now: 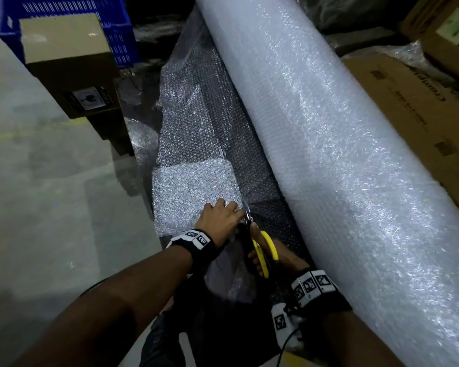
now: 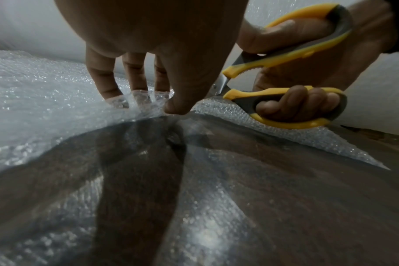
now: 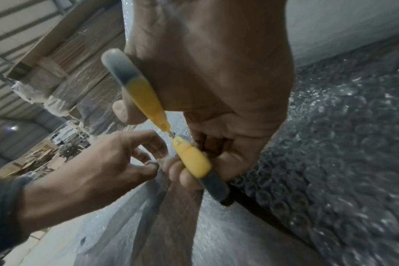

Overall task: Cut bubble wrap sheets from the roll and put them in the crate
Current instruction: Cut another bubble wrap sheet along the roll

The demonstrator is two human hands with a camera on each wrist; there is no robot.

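Mid-cut through the clear unrolled bubble wrap sheet [image 1: 196, 144], spread on the floor beside the big white bubble wrap roll [image 1: 329, 133], lying from 11 o'clock down to 5 o'clock across the head view. Right hand [image 1: 281, 256] wrapped through the loops of the yellow-and-grey-handled steel scissors [image 1: 263, 247], thumb in one loop, fingers curled in the other, handles spread apart, so blades probably open for the next bite, though mostly hidden behind the left hand. Left hand [image 1: 220, 218] at 9 o'clock of the blades, thumb and fingers pinching a raised fold of the wrap just beside the pivot.

To do this well:

- Keep the pinch close ahead of the blades and pull gently toward 9 o'clock, holding the film taut; slack film likely to fold and jam instead of shearing
- Slide the part-open blades forward toward 12 o'clock rather than chopping, for a straight edge
- Keep left fingertips [image 2: 116, 102] clear of the blade line; very near the pivot in the left wrist view, a real nick risk
- Walk the pinch onward as the cut advances

Blue slatted plastic crate [image 1: 117, 30] far off at 11 o'clock behind a brown cardboard box [image 1: 69, 64]; contents not visible, sheet not yet free
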